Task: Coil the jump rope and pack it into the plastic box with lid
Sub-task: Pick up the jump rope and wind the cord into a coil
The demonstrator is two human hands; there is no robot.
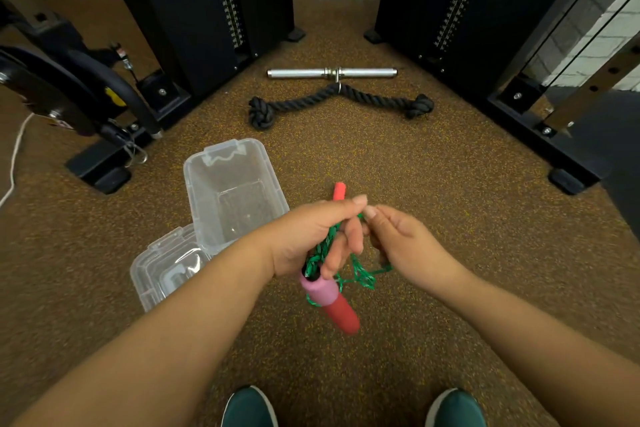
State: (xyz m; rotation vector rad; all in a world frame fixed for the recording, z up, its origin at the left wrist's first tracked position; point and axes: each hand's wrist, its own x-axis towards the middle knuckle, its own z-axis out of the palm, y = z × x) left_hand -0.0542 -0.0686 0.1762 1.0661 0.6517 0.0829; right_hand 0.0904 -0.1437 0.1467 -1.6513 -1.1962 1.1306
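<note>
The jump rope [323, 251] has a green braided cord and red-and-pink foam handles. My left hand [311, 236] grips the bundled cord and both handles: one handle [334, 302] hangs below my palm, the other's red tip [339, 191] pokes out above my fingers. My right hand [398, 239] pinches a strand of the cord beside the left fingertips, with loose green loops [363, 276] dangling between the hands. The clear plastic box [225, 163] stands open on the floor just left of my left hand. Its clear lid [162, 270] lies against the box's near left corner.
A chrome bar [330, 73] and a black knotted rope attachment [339, 104] lie on the speckled floor ahead. Black cable-machine towers [207, 10] [450, 3] stand either side, with their bases spreading left and right. My green shoes [249, 406] are at the bottom edge.
</note>
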